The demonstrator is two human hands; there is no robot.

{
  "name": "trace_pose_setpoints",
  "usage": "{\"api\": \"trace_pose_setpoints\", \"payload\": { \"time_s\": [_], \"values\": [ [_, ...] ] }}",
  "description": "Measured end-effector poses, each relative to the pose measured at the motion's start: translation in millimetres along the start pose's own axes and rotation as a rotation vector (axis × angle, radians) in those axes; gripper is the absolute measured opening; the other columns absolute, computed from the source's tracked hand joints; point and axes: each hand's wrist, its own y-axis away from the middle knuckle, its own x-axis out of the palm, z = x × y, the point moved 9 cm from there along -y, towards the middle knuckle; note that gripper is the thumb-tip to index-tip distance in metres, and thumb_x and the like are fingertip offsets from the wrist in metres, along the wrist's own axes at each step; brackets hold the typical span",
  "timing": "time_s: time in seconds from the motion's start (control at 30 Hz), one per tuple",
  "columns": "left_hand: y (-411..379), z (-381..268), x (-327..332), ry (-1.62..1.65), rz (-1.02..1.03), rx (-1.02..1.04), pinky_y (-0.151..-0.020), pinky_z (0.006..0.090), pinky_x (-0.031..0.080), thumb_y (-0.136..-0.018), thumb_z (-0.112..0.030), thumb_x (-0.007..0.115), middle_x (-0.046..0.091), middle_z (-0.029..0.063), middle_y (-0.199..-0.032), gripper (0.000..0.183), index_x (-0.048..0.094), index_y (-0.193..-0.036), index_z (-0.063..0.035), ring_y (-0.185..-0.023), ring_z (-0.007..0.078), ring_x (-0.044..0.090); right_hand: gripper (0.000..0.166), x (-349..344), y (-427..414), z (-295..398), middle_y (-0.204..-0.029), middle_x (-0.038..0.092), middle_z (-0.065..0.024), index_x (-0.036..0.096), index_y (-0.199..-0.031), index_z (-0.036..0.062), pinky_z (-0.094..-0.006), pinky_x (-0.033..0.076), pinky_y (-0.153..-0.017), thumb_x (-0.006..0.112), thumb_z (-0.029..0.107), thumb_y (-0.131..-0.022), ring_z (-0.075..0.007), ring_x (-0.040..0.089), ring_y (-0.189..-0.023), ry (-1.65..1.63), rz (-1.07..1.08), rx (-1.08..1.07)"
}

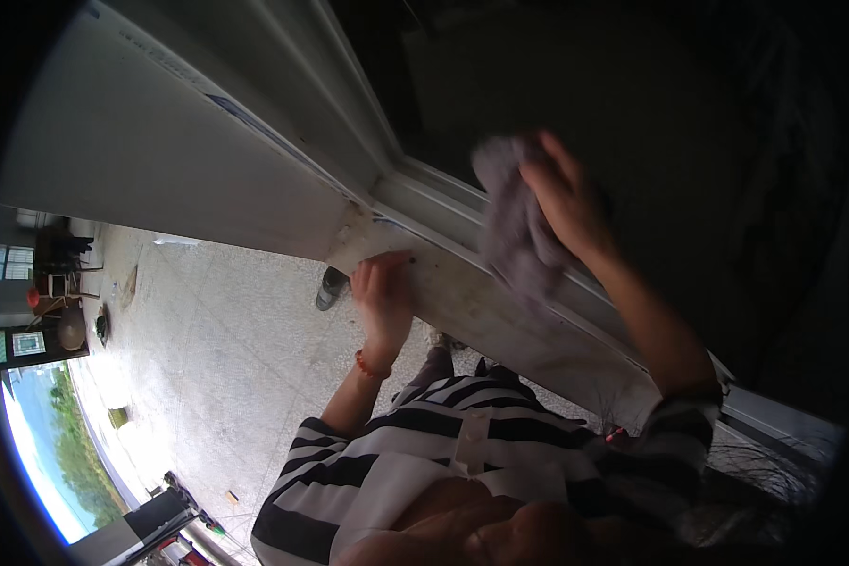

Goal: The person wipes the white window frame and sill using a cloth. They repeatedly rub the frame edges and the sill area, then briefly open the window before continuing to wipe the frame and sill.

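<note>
My right hand (566,205) grips a crumpled greyish-mauve cloth (513,219), blurred, against or just in front of the dark glass pane (608,92) of a window. The cloth hangs down over the lower rail of the white window frame (431,194). My left hand (382,290), with a reddish bead bracelet (372,364) at its wrist, rests on the stained window sill (460,283) near the corner. No object shows in it, and its fingers are bent.
A pale wall (184,156) adjoins the frame on the left. Below lies a speckled floor (240,318) with a grey shoe (330,289) near the wall. Furniture (60,283) stands far left, beside a bright outdoor opening (64,446). A small brown block (232,497) lies on the floor.
</note>
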Motion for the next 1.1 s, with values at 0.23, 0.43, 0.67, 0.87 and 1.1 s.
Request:
{"api": "trace_pose_setpoints", "payload": {
  "time_s": [0.23, 0.43, 0.67, 0.87, 1.1],
  "values": [
    [-4.1, -19.4, 21.9, -0.166, -0.057, 0.131, -0.073, 0.0351, 0.041, -0.072, -0.001, 0.062, 0.063, 0.0052, -0.086, 0.016, 0.064, -0.085, -0.0104, -0.081, 0.0243, 0.059, 0.029, 103.9, -81.5, -20.7, -0.097, 0.067, -0.0124, 0.058, -0.112, 0.0057, -0.0354, 0.052, -0.075, 0.063, 0.018, -0.086, -0.0251, 0.065, -0.088, 0.279, 0.097, -0.273],
    [-6.0, -19.8, 22.2, -0.172, -0.041, 0.143, -0.073, 0.0359, 0.042, -0.069, 0.002, 0.061, 0.063, 0.0064, -0.086, 0.018, 0.064, -0.083, -0.0099, -0.081, 0.0256, 0.059, 0.016, 108.9, -81.6, -12.0, -0.085, 0.067, -0.0122, 0.059, -0.099, 0.0039, -0.0374, 0.053, -0.069, 0.058, 0.014, -0.087, -0.0257, 0.066, -0.076, 0.622, 0.173, -0.424],
    [-4.1, -10.6, 19.3, -0.197, -0.036, 0.079, -0.075, 0.0366, 0.043, -0.067, 0.003, 0.06, 0.063, 0.0075, -0.087, 0.017, 0.064, -0.079, -0.0082, -0.081, 0.0268, 0.059, 0.009, 42.9, -5.1, -33.1, -0.083, 0.062, -0.0083, 0.059, -0.092, 0.0034, -0.0329, 0.053, -0.066, 0.054, 0.01, -0.09, -0.0196, 0.063, -0.075, 0.367, 0.635, 0.153],
    [0.5, -11.0, 23.1, -0.194, -0.001, 0.085, -0.075, 0.037, 0.044, -0.068, 0.003, 0.061, 0.064, 0.0092, -0.088, 0.017, 0.063, -0.081, -0.0069, -0.081, 0.0277, 0.058, 0.016, -38.1, 7.9, -20.5, -0.094, 0.064, -0.0073, 0.059, -0.103, 0.0018, -0.0305, 0.052, -0.076, 0.056, 0.014, -0.093, -0.0183, 0.063, -0.088, 0.231, 0.413, 0.038],
    [-8.3, -43.4, 23.3, -0.052, 0.049, 0.119, -0.065, 0.0301, 0.046, -0.071, -0.006, 0.075, 0.063, 0.008, -0.1, 0.035, 0.06, -0.103, -0.005, -0.08, 0.0205, 0.06, 0.041, -45.2, -19.2, 19.8, -0.09, 0.065, -0.0138, 0.052, -0.116, -0.0005, -0.0307, 0.054, -0.065, 0.05, 0.035, -0.097, -0.0213, 0.066, -0.078, -0.03, 0.007, -0.27]
  ]
}}
